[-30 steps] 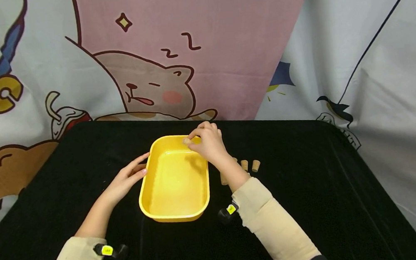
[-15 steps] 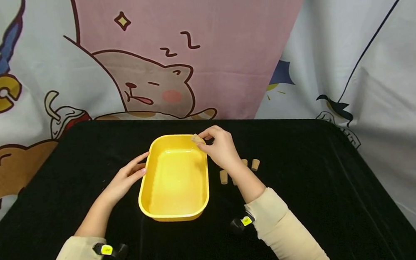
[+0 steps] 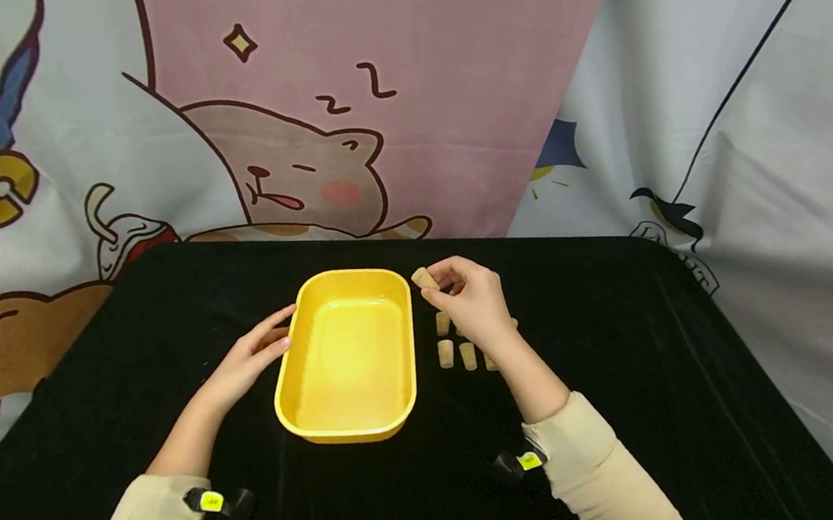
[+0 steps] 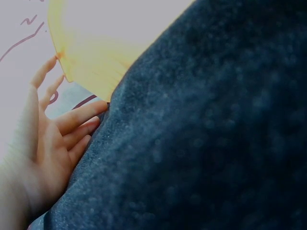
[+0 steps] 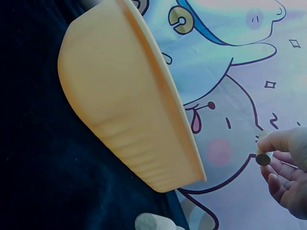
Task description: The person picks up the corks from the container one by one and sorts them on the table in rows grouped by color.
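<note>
A yellow plastic tub (image 3: 344, 367) sits on the black cloth, its inside bare. My left hand (image 3: 252, 354) rests at the tub's left side, with extended fingertips at the rim; the left wrist view shows the same hand (image 4: 53, 148) touching the yellow wall (image 4: 91, 72). To the right of the tub, my right hand (image 3: 476, 298) pinches a small tan cork stopper (image 3: 422, 279) between thumb and fingers, raised above the cloth. In the right wrist view, the cork's (image 5: 263, 158) darker end faces the camera. More corks stand in rows below this hand, some partly hidden by it.
Standing corks include a front-row cork (image 3: 446, 354) near the tub's right wall and another cork (image 3: 467, 356) beside it. Black cloth (image 3: 661, 370) covers the table. A printed curtain (image 3: 444, 81) hangs behind the far edge.
My right hand has moved right with the cork, from over the tub's far right corner to outside its rim, uncovering more standing corks. The left hand stays at the tub.
</note>
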Available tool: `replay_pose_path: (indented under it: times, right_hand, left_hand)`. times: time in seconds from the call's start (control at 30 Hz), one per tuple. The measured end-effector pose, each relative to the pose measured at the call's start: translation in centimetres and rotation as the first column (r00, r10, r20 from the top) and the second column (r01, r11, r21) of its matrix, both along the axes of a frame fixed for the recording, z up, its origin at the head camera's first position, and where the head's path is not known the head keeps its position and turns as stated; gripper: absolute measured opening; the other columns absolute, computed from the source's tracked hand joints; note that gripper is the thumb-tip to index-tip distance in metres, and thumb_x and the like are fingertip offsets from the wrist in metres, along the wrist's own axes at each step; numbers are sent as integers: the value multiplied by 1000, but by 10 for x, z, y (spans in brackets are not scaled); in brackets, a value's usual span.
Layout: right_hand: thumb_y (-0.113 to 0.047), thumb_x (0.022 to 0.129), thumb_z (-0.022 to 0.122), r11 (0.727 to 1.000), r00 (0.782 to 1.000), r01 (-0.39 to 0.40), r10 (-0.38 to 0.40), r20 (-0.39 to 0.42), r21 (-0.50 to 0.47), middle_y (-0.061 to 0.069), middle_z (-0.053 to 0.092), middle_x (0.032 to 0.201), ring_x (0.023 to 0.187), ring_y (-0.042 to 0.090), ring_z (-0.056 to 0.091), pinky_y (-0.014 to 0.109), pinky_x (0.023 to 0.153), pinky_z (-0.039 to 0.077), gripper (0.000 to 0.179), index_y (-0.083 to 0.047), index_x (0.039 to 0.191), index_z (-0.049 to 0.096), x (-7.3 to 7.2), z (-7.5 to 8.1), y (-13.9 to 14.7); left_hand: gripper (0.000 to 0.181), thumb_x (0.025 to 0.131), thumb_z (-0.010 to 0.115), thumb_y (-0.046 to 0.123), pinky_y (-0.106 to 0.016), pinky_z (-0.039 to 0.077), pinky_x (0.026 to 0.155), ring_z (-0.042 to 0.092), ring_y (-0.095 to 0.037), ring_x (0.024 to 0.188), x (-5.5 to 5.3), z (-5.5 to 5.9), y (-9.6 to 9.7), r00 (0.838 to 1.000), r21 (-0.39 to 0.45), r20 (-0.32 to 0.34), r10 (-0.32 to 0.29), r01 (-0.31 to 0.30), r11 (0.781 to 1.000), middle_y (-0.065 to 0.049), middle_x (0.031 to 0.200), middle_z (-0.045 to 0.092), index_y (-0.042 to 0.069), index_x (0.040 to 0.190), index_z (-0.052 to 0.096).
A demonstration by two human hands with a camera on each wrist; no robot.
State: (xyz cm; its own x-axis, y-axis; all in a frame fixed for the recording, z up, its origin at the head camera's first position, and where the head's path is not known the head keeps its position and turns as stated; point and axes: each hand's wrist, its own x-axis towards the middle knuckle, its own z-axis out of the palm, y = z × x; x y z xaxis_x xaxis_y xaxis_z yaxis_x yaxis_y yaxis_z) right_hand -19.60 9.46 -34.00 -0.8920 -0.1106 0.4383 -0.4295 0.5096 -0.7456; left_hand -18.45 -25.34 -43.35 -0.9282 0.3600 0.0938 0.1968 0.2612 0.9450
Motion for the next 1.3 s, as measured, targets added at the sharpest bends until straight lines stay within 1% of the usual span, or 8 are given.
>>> replay_pose_path:
  times: [0.2, 0.3, 0.53, 0.73, 0.9, 1.03, 1.2, 1.3]
  right_hand:
    - [-6, 81, 76, 1000, 999, 13, -13, -29, -7, 4, 66, 85, 76, 15, 60, 28, 66, 50, 23, -5, 103, 69, 7, 3, 16]
    - [-6, 81, 76, 1000, 999, 19, -19, -31, -6, 3, 65, 85, 76, 14, 59, 28, 65, 50, 25, -7, 106, 69, 11, 2, 25]
    - [-7, 82, 75, 999, 999, 45, -45, 4, 10, 3, 65, 86, 76, 14, 59, 26, 63, 49, 25, -8, 107, 69, 19, -5, 45]
    - [-6, 81, 76, 998, 997, 66, -67, 37, 21, 4, 66, 84, 73, 14, 60, 23, 62, 49, 24, -7, 105, 69, 27, -16, 61]
    - [-5, 81, 76, 996, 994, 82, -85, 75, 38, 5, 67, 83, 72, 16, 61, 24, 63, 51, 25, -6, 105, 69, 32, -26, 73]
    - [-4, 81, 76, 994, 987, 98, -103, 121, 45, 6, 67, 85, 74, 17, 62, 24, 65, 51, 24, -5, 104, 68, 34, -32, 81]
    - [-6, 80, 77, 992, 973, 121, -127, 192, 41, 6, 68, 85, 74, 18, 63, 24, 63, 52, 25, -4, 102, 67, 37, -40, 90]
    - [-8, 79, 77, 990, 962, 131, -141, 232, 58, 7, 68, 85, 73, 18, 64, 24, 61, 52, 26, -4, 103, 67, 38, -45, 95]
  left_hand:
    - [52, 102, 46, 24, -60, 37, 97, 46, -41, 123, 0, 0, 0, 1000, 1, -4, 0, 0, 1000, -23, 141, 43, 14, 151, 30]
    - [51, 103, 46, 24, -61, 37, 97, 46, -41, 123, 0, 0, 0, 1000, 3, -6, -3, 3, 1000, -24, 141, 43, 13, 150, 30]
    - [52, 102, 47, 24, -61, 37, 97, 47, -41, 122, 1, 2, 2, 1000, 2, -9, -1, 2, 1000, -24, 140, 43, 14, 150, 31]
    - [52, 102, 47, 25, -61, 37, 97, 47, -41, 122, 1, 3, 2, 1000, -4, -9, 6, -6, 1000, -24, 140, 44, 14, 150, 31]
    - [53, 102, 47, 24, -61, 37, 97, 47, -41, 122, 1, 2, 1, 1000, -5, -15, 5, -5, 1000, -24, 140, 44, 13, 150, 30]
    - [52, 102, 47, 24, -60, 37, 97, 47, -41, 122, 1, 1, 1, 1000, -1, -19, 1, -1, 1000, -24, 140, 44, 13, 150, 30]
    - [53, 102, 47, 24, -60, 37, 97, 47, -41, 122, 1, 0, 0, 1000, -5, -18, 5, -6, 1000, -24, 140, 44, 12, 150, 30]
    - [52, 102, 48, 24, -60, 37, 97, 47, -40, 122, 1, 0, 1, 1000, -4, -8, 12, -12, 1000, -23, 140, 44, 13, 150, 31]
